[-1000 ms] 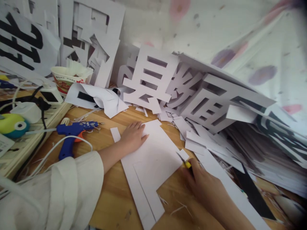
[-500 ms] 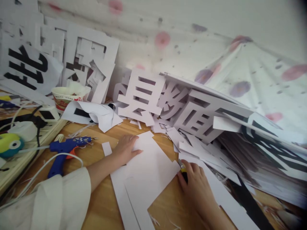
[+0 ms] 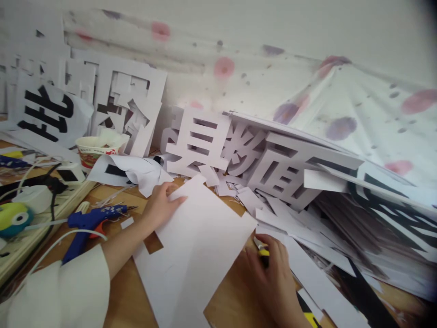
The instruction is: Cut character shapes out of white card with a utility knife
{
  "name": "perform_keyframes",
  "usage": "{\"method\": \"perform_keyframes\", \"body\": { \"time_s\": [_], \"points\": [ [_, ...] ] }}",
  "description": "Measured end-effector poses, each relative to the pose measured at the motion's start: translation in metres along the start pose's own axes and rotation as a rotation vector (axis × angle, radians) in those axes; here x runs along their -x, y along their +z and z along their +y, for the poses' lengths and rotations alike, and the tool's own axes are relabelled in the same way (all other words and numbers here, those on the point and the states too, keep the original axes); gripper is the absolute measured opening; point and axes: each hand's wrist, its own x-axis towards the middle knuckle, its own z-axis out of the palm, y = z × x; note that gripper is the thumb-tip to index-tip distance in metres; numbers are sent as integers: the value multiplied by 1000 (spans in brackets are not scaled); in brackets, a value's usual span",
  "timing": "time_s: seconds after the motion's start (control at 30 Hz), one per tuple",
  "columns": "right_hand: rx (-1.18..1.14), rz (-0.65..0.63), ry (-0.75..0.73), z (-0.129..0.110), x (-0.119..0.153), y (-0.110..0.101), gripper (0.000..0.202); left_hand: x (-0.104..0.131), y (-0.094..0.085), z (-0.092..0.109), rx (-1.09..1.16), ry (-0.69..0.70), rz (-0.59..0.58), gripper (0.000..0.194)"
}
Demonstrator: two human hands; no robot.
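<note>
My left hand pinches the upper left edge of a white board piece, thumb on top and fingers curled at the rim. The piece has stepped, cut edges and looks raised at its far end. Beneath its left side lies another white strip. My right hand is closed around a yellow-and-black utility knife, just right of the piece's right corner; the blade points up and left. A small white offcut lies left of my left forearm.
A blue glue gun and a power strip are at left. Behind stand cut-out white characters and a paper bowl. Board scraps pile up at right. Near my right wrist lies a yellow-and-black object.
My left hand has shifted left and gripped the board's edge, and the board has come up nearer. A small offcut now lies apart at left. My right hand has moved slightly down with the knife.
</note>
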Motion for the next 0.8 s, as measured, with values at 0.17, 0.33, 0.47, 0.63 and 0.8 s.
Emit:
{"method": "perform_keyframes", "body": {
  "time_s": [0.17, 0.33, 0.47, 0.63, 0.8],
  "points": [
    [-732, -646, 128, -31, 12, -5, 30, -12, -7, 0, 151, -54, 257, 43],
    [-937, -840, 211, -54, 7, -1, 31, -12, -5, -3, 231, -59, 344, 38],
    [-1002, -968, 173, -61, -6, 0, 31, -13, -4, -6, 244, -59, 374, 38],
    [-837, -946, 126, -59, -11, 0, 33, -13, -4, -6, 246, -68, 367, 37],
    [-666, -904, 62, -61, -9, -6, 38, -9, -1, -2, 258, -78, 349, 35]
  ]
}}
